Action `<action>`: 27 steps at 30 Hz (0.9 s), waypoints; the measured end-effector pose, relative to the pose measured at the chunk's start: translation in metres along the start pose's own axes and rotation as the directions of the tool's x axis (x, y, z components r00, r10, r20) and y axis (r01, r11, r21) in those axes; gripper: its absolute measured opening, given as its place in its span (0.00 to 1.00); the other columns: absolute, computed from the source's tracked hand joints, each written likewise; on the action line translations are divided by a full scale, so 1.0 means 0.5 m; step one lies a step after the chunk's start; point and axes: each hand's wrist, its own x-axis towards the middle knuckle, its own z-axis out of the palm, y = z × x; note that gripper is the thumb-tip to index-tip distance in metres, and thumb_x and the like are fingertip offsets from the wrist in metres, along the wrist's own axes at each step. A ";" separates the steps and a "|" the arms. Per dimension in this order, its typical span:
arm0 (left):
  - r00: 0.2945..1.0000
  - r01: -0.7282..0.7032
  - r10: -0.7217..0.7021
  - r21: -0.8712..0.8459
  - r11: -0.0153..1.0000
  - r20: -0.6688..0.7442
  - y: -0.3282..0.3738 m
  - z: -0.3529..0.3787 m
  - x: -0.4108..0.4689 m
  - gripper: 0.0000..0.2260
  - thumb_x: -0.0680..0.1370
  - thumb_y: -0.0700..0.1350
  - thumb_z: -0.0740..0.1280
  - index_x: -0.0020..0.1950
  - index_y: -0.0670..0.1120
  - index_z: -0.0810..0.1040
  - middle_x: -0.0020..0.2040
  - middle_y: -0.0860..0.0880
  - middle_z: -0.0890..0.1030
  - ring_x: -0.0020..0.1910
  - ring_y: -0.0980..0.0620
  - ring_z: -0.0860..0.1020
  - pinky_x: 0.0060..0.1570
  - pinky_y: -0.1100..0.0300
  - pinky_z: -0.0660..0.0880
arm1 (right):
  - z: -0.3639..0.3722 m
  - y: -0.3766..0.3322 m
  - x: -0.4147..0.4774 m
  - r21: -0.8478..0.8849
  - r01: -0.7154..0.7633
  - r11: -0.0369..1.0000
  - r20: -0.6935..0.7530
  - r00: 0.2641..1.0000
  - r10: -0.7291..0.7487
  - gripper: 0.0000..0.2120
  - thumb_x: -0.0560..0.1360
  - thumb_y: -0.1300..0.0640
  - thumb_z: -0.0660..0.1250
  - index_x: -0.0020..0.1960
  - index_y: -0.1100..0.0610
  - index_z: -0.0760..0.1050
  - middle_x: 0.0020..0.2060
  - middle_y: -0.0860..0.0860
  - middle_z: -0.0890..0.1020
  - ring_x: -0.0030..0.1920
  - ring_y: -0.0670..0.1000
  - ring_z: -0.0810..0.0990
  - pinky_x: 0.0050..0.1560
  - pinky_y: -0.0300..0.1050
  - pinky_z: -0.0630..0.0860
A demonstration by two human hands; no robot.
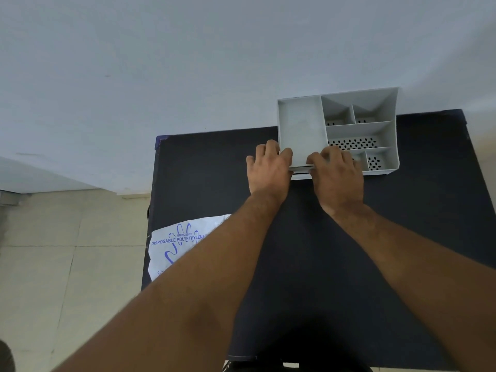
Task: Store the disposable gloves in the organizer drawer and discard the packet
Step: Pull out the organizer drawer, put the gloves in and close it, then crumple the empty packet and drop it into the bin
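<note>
A grey organizer (389, 130) with several open compartments stands at the far edge of the dark table (295, 251), against the wall. My left hand (268, 167) and my right hand (336, 175) both rest on its near front edge, fingers curled over the rim where a thin drawer front (302, 175) shows between them. Whether the fingers grip the drawer or only press on it is unclear. A white glove packet (177, 245) printed "Disposable Polyethylene" in blue lies at the table's near left edge, partly hidden under my left forearm.
A pale wall (188, 63) rises right behind the table. Beige floor tiles (67, 264) lie to the left, below the table's left edge. A dark shape (6, 355) sits at the bottom left corner.
</note>
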 end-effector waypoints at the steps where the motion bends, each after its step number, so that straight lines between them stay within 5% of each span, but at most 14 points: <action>1: 1.000 0.001 -0.001 -0.009 1.000 0.005 -0.001 -0.001 -0.002 0.12 0.76 0.48 0.73 0.57 0.48 0.78 0.59 0.46 0.73 0.58 0.44 0.72 0.58 0.46 0.71 | -0.001 0.000 0.000 0.007 -0.004 1.000 0.008 1.000 0.004 0.10 0.76 0.58 0.71 0.56 0.54 0.79 0.52 0.57 0.78 0.51 0.60 0.78 0.51 0.57 0.74; 11: 0.990 0.141 -0.136 -0.256 0.956 0.037 -0.004 -0.018 -0.053 0.26 0.74 0.50 0.73 0.68 0.50 0.67 0.62 0.47 0.74 0.60 0.46 0.74 0.56 0.48 0.75 | -0.017 0.005 -0.033 0.107 0.015 0.994 0.037 0.999 -0.019 0.18 0.75 0.53 0.69 0.65 0.52 0.76 0.65 0.57 0.75 0.64 0.60 0.74 0.59 0.60 0.74; 16: 0.958 0.281 -0.252 -0.281 0.918 0.135 -0.032 -0.007 -0.112 0.26 0.76 0.49 0.70 0.71 0.50 0.64 0.64 0.47 0.73 0.61 0.45 0.74 0.54 0.47 0.77 | -0.025 -0.038 -0.085 0.155 0.069 0.985 -0.038 0.997 -0.064 0.18 0.74 0.53 0.67 0.63 0.53 0.76 0.60 0.56 0.77 0.60 0.58 0.76 0.57 0.56 0.74; 20: 0.931 0.351 -0.305 -0.266 0.898 0.200 -0.065 -0.001 -0.168 0.24 0.77 0.50 0.69 0.71 0.50 0.65 0.65 0.47 0.72 0.63 0.46 0.73 0.54 0.48 0.77 | -0.016 -0.101 -0.121 0.250 0.142 0.958 0.121 0.977 -0.177 0.19 0.74 0.52 0.67 0.64 0.51 0.75 0.58 0.53 0.77 0.57 0.56 0.77 0.52 0.53 0.76; 27: 0.868 0.494 -0.459 -0.229 0.839 0.190 -0.161 -0.003 -0.268 0.21 0.78 0.51 0.67 0.69 0.50 0.68 0.65 0.48 0.72 0.63 0.48 0.73 0.49 0.53 0.74 | 0.018 -0.199 -0.152 0.395 0.124 0.910 0.403 0.867 -0.293 0.25 0.77 0.49 0.65 0.73 0.50 0.66 0.69 0.53 0.72 0.66 0.56 0.73 0.61 0.55 0.76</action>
